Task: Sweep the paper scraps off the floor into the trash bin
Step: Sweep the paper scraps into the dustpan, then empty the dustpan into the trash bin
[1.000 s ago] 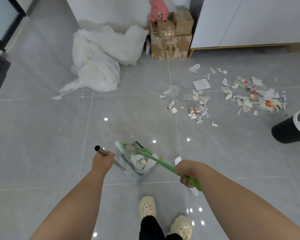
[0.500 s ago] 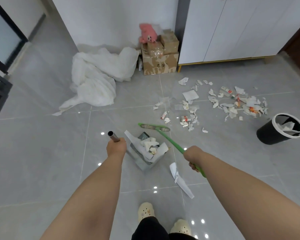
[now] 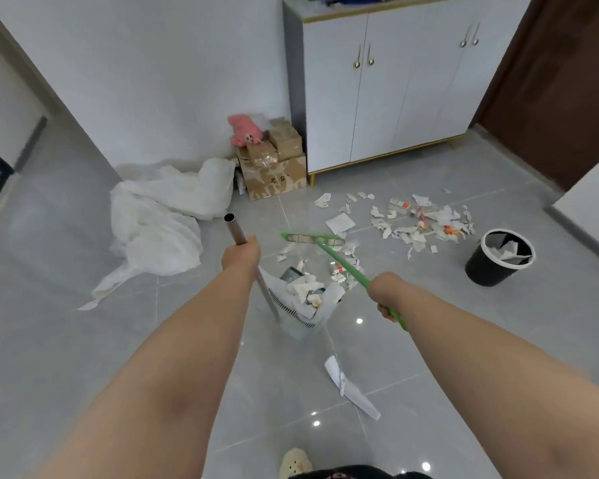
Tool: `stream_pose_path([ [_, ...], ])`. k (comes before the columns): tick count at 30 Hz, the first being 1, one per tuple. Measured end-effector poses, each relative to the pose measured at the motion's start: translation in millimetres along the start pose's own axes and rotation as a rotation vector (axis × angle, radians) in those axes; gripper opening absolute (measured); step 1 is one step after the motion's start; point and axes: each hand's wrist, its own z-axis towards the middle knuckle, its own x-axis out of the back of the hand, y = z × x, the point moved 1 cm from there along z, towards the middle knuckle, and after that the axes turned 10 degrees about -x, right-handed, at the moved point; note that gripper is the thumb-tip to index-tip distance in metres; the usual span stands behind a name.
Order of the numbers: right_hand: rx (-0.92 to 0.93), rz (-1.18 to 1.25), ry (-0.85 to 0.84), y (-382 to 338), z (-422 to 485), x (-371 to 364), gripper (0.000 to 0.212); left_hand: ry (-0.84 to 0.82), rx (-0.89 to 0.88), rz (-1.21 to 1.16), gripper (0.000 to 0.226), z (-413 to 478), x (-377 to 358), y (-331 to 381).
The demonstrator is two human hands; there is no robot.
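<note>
Nearest, just ahead of a pale slipper (image 3: 296, 461), a long torn paper strip (image 3: 351, 392) lies on the grey tile on the near side of the dustpan (image 3: 301, 302). It will likely need its own pass, since strokes drawn toward the pan from the far side would miss it.

The left hand (image 3: 241, 252) is closed round the pan's metal handle (image 3: 234, 229). The tray is heaped with white pieces, and whether its lip meets the floor I cannot tell. The right hand (image 3: 382, 288) is wrapped round the green broom (image 3: 343, 267). The broom head (image 3: 312, 238) is set just beyond the pan, among the nearest litter.

To do this well, I would:
- press the lip flat to the tile;
- pull short, low strokes straight into the mouth;
- tip the load out soon, as the tray looks close to spilling.

The main spread of paper scraps (image 3: 415, 223) lies farther right, and the black trash bin (image 3: 500, 257) stands beyond it at the right, already holding some paper.

Some scraps carry red and orange print that is too small to read. Against the far wall, a cardboard box (image 3: 274, 178) shows dark inverted marks, perhaps a "5" and a "2", but I cannot be sure.
</note>
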Motion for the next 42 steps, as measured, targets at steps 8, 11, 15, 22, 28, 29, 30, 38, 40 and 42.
stream_pose_path([
  [8,-0.012,0.087,0.062,48,24,112,0.022,-0.094,-0.076,0.075,0.058,-37,-114,79],
  [11,0.039,0.047,0.1,75,46,170,0.006,-0.121,-0.121,0.086,0.048,-55,-175,101],
  [15,0.039,-0.04,0.106,116,76,245,0.007,-0.091,-0.115,0.091,0.04,-83,-249,123],
  [22,0.014,0.019,0.144,172,126,379,0.028,-0.089,-0.113,0.021,0.038,-118,-374,166],
  [28,0.041,0.157,0.212,189,169,445,0.02,-0.092,-0.121,0.002,0.032,-140,-459,200],
  [29,0.041,0.16,0.22,188,178,454,0.02,-0.09,-0.125,-0.005,0.033,-138,-473,206],
  [30,0.043,0.154,0.226,186,186,464,0.018,-0.089,-0.132,-0.008,0.034,-134,-489,213],
  [38,-0.074,0.16,0.278,167,252,559,0.018,-0.151,-0.241,0.04,0.021,-100,-610,270],
  [40,-0.103,0.197,0.275,162,265,582,0.021,-0.186,-0.276,0.073,0.019,-96,-641,283],
  [42,-0.128,0.214,0.256,159,274,598,0.019,-0.23,-0.319,0.11,0.019,-95,-663,290],
])
